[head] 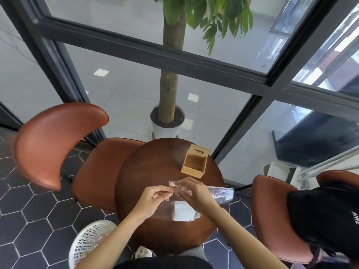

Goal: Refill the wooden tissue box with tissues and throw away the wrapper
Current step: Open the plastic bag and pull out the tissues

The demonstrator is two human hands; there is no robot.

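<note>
Standing nearest on the tiled floor, a white perforated bin (91,242) sits left of the round table (147,167). Above the tabletop, the left hand (153,197) and right hand (191,191) each pinch the clear plastic wrapper (219,194) with closed fingers; a white tissue stack (183,211) lies beneath. Farther back, the wooden tissue box (195,162) stands open, lid propped behind.
</note>
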